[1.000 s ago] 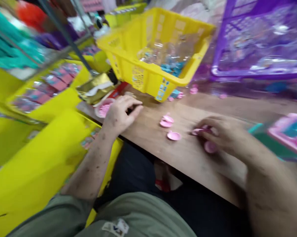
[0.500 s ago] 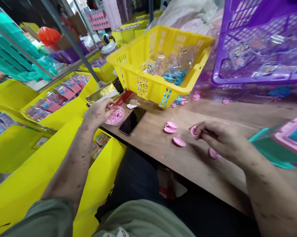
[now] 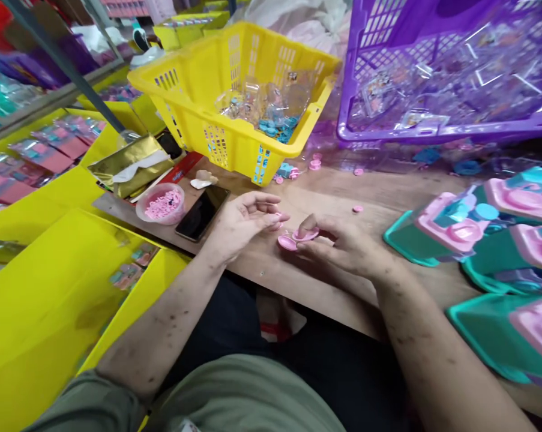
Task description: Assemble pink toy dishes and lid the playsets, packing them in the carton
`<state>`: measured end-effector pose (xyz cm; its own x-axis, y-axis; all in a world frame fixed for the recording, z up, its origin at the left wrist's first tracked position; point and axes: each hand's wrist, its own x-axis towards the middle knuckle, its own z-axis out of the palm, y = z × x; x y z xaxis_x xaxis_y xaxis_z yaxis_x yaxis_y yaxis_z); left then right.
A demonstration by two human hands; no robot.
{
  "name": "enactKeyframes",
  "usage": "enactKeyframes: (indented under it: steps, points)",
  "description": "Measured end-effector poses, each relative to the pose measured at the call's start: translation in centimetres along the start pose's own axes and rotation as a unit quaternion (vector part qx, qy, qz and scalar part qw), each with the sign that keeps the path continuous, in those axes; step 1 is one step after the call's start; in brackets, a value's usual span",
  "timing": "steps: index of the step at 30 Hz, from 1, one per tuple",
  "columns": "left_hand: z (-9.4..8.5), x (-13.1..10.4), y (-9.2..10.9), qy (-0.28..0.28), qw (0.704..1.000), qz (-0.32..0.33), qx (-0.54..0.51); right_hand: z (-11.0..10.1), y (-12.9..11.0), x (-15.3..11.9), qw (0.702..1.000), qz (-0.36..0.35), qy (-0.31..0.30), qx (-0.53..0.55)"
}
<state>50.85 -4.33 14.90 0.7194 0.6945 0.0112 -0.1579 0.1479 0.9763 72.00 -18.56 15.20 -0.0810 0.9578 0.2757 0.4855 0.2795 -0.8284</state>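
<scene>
Near the middle of the table, my right hand [image 3: 343, 240] pinches a pink oval plastic piece [image 3: 313, 234] between thumb and fingers. Another pink oval piece [image 3: 287, 242] is just left of it, on the table side of my fingers. Facing it from the left is my left hand [image 3: 243, 225], its thumb and fingertips brought together; whatever they hold is too small to make out. Behind my left wrist stands a clear round tub [image 3: 179, 215] of tiny pink parts [image 3: 161, 206], with a dark phone [image 3: 203, 213] beside it.
A yellow basket [image 3: 185, 129] with bagged and blue parts stands at the back, beside a purple crate [image 3: 401, 133] of clear packs. Several green-and-pink toy units [image 3: 415, 237] line the right. Yellow boxes [image 3: 41, 300] stand at the left. A gold packet [image 3: 131, 162] lies behind the tub.
My left hand has left the tub and come to the table's middle. My right hand has moved in close to it, and the view has swung right, showing more toy units.
</scene>
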Motion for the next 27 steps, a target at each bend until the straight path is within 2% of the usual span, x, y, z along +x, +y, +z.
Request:
enactKeyframes:
  steps: [3, 6, 10, 27]
  points:
    - [1.1, 0.6, -1.7, -0.006, 0.999, -0.021, -0.028, 0.2, 0.2, -0.1, 0.999, 0.007, 0.006, 0.036]
    - [1.3, 0.5, -2.0, 0.001, 0.998, -0.032, -0.055, 0.3, 0.3, 0.0, 0.998, 0.015, 0.025, 0.061]
    - [1.6, 0.0, -1.6, 0.008, 1.000, -0.006, -0.021, 0.4, 0.0, 0.0, 0.995, 0.028, 0.038, 0.083]
    - [0.6, -0.4, 0.4, -0.059, 0.996, 0.002, 0.061, 0.6, 0.1, -0.2, 0.992, 0.034, 0.018, 0.121]
